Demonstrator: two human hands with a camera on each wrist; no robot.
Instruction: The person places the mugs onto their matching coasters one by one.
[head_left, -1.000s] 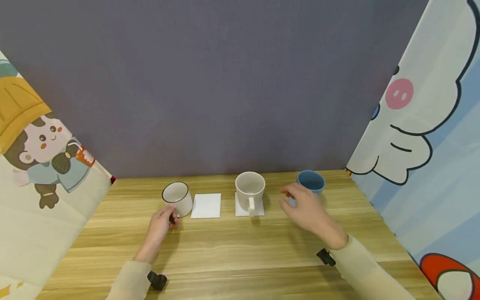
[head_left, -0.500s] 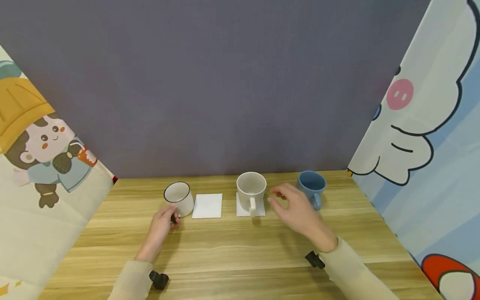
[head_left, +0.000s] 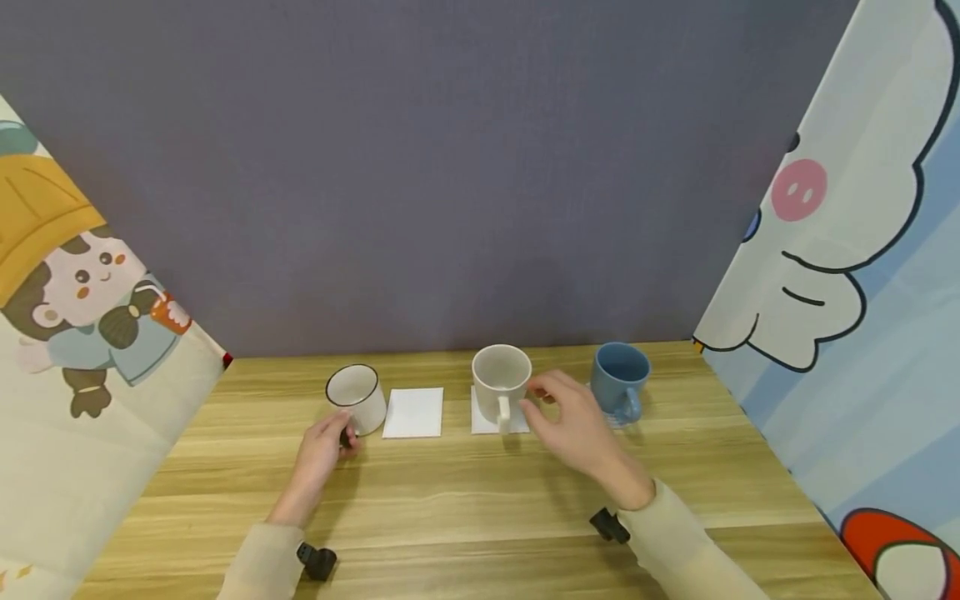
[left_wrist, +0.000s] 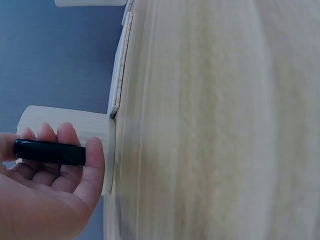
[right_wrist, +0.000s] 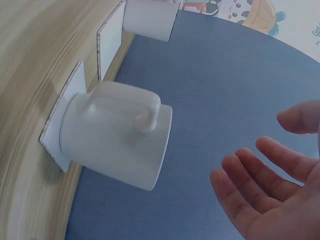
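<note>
My left hand (head_left: 321,450) grips the black handle (left_wrist: 49,152) of a white mug (head_left: 358,402) with a dark rim; the mug stands upright on the wooden table, left of a bare white square coaster (head_left: 413,412). In the middle, a plain white mug (head_left: 499,379) stands on a second white coaster (head_left: 480,423), its handle (head_left: 504,412) toward me. Beside that mug's right side is my right hand (head_left: 576,429), fingers loosely bent with nothing in them; the right wrist view shows a gap between fingers (right_wrist: 265,185) and mug.
A blue mug (head_left: 621,379) stands at the back right, on a pale blue coaster (head_left: 619,422). A dark grey panel (head_left: 465,175) rises behind the table (head_left: 435,517). Cartoon-printed cloths (head_left: 892,333) hang at both sides.
My right hand has moved left, from in front of the blue mug to the middle white mug's side, uncovering the blue mug's handle. The left hand keeps its hold on the black handle.
</note>
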